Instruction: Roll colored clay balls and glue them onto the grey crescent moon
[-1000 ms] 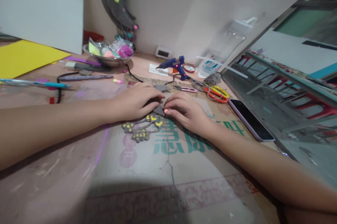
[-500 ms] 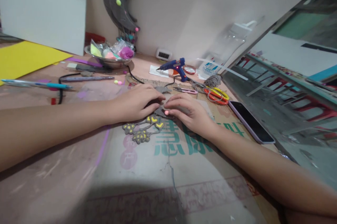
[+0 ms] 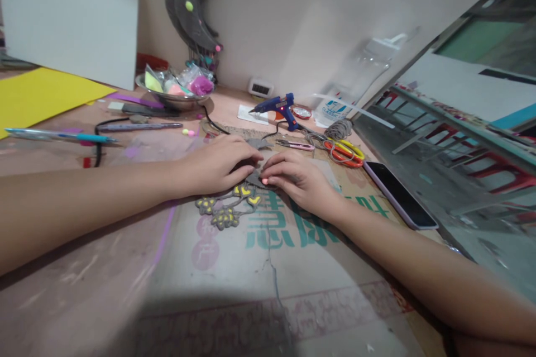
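A grey felt cut-out with yellow flowers and hearts lies on a flattened cardboard sheet. My left hand rests curled over its upper end, fingers pressed onto the grey felt. My right hand meets it from the right, fingers bent and pressing the same grey piece, a pink nail showing at the tip. The part of the felt under both hands is hidden.
Behind the hands lie a blue glue gun, orange and yellow scissors, pink snips and a twine ball. A phone lies right. A metal bowl, pens and yellow paper sit left.
Both hands stay pressed on the felt piece; the fingers of the right hand have drawn in a little. The camera has shifted slightly.
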Demonstrator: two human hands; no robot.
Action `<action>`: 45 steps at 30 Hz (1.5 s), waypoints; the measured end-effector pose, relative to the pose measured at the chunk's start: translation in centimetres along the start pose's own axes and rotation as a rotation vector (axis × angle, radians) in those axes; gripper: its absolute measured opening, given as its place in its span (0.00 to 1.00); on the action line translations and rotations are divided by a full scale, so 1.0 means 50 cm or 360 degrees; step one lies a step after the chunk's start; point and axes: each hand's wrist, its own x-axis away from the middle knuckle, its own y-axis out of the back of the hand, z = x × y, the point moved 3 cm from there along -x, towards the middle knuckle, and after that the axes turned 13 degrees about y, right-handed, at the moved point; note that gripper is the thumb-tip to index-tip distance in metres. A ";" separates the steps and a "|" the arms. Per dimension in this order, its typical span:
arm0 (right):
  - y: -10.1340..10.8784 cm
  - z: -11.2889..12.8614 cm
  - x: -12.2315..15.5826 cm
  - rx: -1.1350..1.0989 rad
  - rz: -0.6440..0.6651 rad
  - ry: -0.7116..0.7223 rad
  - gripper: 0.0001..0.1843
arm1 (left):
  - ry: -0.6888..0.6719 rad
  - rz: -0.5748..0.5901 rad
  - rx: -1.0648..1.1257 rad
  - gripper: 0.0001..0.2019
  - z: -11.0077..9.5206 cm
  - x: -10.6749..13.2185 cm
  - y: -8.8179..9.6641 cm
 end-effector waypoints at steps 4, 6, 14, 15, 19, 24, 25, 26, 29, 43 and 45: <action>0.001 -0.002 0.001 -0.0026 -0.0060 -0.0034 0.06 | -0.0003 -0.0016 0.0020 0.13 0.001 0.000 0.001; 0.000 -0.002 0.000 -0.0020 -0.0035 -0.0022 0.06 | -0.0009 -0.0010 0.0026 0.13 0.001 0.000 0.000; 0.002 0.003 -0.002 -0.0004 -0.0021 0.0015 0.05 | -0.0008 -0.0007 0.0019 0.13 -0.001 -0.001 0.002; 0.001 0.004 -0.002 0.0003 -0.0001 0.0023 0.06 | -0.0010 -0.0002 0.0015 0.13 -0.001 -0.001 0.001; 0.002 0.003 -0.002 0.0018 -0.0014 -0.0002 0.06 | -0.0007 0.0002 0.0002 0.13 0.000 -0.001 0.000; -0.003 0.001 -0.001 0.0009 0.0043 0.0011 0.06 | 0.0003 -0.0003 -0.0001 0.13 -0.002 -0.001 0.002; -0.003 0.000 0.000 0.0001 0.0051 0.0012 0.06 | 0.0007 -0.0002 0.0000 0.13 -0.003 -0.001 0.003; -0.004 -0.001 0.000 -0.0009 0.0053 0.0010 0.06 | 0.0012 -0.0002 -0.0001 0.13 -0.003 -0.001 0.003; -0.002 0.000 0.001 -0.0044 0.0007 -0.0018 0.06 | 0.0015 -0.0007 0.0002 0.13 -0.003 -0.001 0.003; 0.011 0.012 0.000 0.0038 -0.0119 -0.0021 0.11 | 0.0007 -0.0005 0.0024 0.13 0.005 0.000 -0.003; 0.013 0.013 -0.001 0.0035 -0.0140 -0.0028 0.11 | 0.0003 -0.0002 0.0024 0.13 0.005 -0.001 -0.003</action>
